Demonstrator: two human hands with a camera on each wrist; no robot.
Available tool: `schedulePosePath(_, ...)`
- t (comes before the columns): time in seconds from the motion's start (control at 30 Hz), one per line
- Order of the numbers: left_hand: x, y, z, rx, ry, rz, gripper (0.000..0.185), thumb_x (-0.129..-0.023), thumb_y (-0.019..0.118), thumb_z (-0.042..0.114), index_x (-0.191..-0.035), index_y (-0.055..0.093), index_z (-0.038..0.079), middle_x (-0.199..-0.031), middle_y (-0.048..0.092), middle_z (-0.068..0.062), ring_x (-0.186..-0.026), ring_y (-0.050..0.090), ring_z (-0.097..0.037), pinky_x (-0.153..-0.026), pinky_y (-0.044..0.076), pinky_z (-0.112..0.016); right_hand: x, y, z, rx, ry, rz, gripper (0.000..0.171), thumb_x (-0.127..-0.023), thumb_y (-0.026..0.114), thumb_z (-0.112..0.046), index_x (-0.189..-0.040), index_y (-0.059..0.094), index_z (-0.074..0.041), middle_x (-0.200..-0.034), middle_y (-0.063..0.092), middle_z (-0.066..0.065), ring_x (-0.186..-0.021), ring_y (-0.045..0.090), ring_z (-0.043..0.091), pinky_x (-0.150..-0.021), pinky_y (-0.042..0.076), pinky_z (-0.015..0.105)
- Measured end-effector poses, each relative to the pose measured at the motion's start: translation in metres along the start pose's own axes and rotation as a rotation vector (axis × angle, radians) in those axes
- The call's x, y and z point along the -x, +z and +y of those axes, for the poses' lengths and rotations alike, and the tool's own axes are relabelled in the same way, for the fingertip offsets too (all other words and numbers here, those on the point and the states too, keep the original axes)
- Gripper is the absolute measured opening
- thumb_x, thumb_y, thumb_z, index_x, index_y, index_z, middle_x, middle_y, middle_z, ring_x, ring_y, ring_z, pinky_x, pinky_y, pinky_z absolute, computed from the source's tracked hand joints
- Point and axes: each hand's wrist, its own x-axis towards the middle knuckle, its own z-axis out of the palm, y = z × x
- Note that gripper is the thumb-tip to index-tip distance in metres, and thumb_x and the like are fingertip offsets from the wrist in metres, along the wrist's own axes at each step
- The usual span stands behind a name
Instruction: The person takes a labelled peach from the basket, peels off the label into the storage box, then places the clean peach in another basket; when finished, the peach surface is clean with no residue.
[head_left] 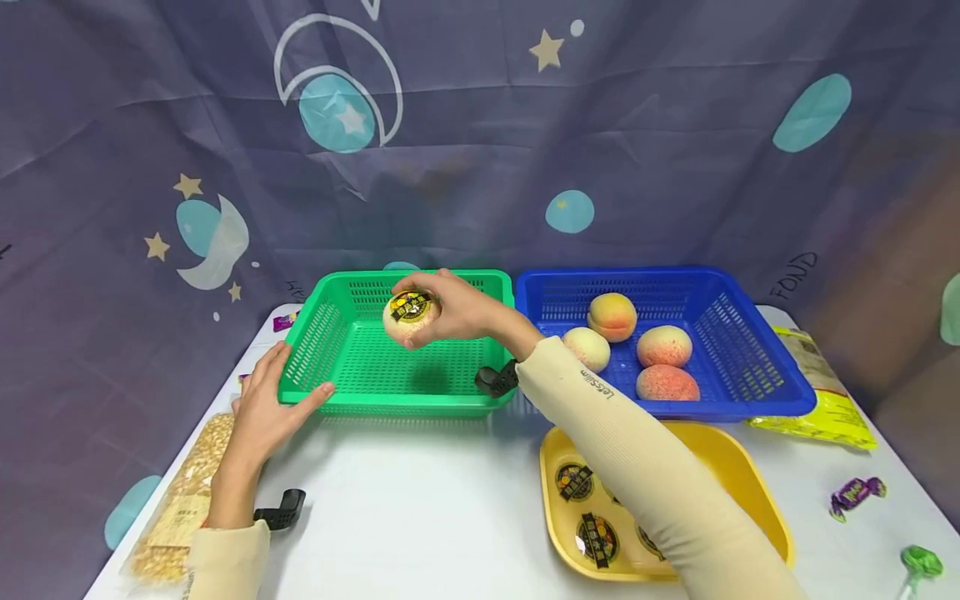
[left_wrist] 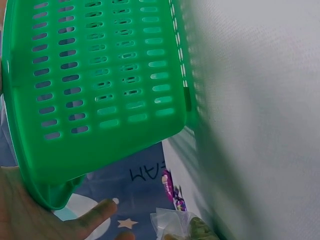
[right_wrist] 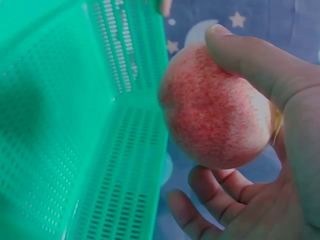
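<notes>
My right hand (head_left: 467, 310) holds a pinkish-white peach (head_left: 397, 327) over the green plastic basket (head_left: 405, 405). A round black label (head_left: 412, 306) with fruit pictures sits on the peach's upper side. Seen from the right wrist, the thumb lies across the red-speckled peach (right_wrist: 215, 110), and the fingers are curled beneath and behind it. My left hand (head_left: 264, 410) is at the basket's front left corner, thumb and fingers spread to either side of the rim. The left wrist view shows the basket's slotted wall (left_wrist: 100, 90) beside that hand (left_wrist: 45, 220).
A blue basket (head_left: 720, 408) with several peaches stands right of the green one. In front, a yellow tray (head_left: 551, 500) with round black labels lies partly under my right sleeve. A bag of kernels (head_left: 176, 517) lies left; a yellow packet (head_left: 821, 396), wrapped candy (head_left: 855, 495) and green lollipop (head_left: 921, 562) lie right.
</notes>
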Motion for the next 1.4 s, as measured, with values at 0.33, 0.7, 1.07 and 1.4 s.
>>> schedulePosePath(0.33, 0.000, -0.002, -0.002, 0.001, 0.019, -0.003, 0.099, -0.089, 0.070, 0.057, -0.163, 0.023, 0.010, -0.169, 0.021, -0.014, -0.145, 0.024, -0.058, -0.104, 0.015, -0.081, 0.059, 0.003, -0.009, 0.024, -0.081, -0.038, 0.073, -0.078, 0.090, -0.028, -0.142, 0.057, -0.023, -0.123, 0.063, -0.001, -0.100, 0.046, 0.018, -0.081, 0.047, 0.030)
schedulePosePath(0.7, 0.010, -0.006, 0.005, 0.026, 0.065, 0.053, 0.087, -0.091, 0.069, 0.053, -0.159, 0.034, 0.012, -0.170, 0.021, -0.013, -0.147, 0.019, -0.052, -0.101, 0.015, -0.077, 0.117, 0.020, -0.018, 0.031, -0.100, -0.046, 0.073, -0.075, 0.091, -0.033, -0.140, 0.058, -0.027, -0.120, 0.060, -0.005, -0.097, 0.051, 0.011, -0.082, 0.051, 0.030)
schedulePosePath(1.07, 0.030, 0.009, 0.051, 0.118, 0.311, 0.224, 0.061, -0.078, 0.084, 0.031, -0.134, 0.065, 0.013, -0.155, 0.046, -0.015, -0.150, 0.024, -0.044, -0.108, 0.014, -0.071, 0.157, 0.050, -0.021, 0.157, -0.039, -0.108, 0.076, -0.071, 0.093, -0.038, -0.138, 0.059, -0.034, -0.113, 0.059, -0.008, -0.101, 0.056, 0.008, -0.085, 0.049, 0.029)
schedulePosePath(1.4, 0.059, 0.026, 0.080, 0.313, 0.559, -0.151, 0.032, -0.085, 0.083, 0.020, -0.115, 0.073, 0.023, -0.109, 0.073, 0.009, -0.100, 0.066, -0.013, -0.089, 0.052, -0.032, 0.169, 0.073, -0.002, 0.237, -0.023, -0.196, 0.073, -0.069, 0.094, -0.038, -0.134, 0.062, -0.028, -0.106, 0.058, -0.006, -0.092, 0.054, 0.006, -0.077, 0.046, 0.022)
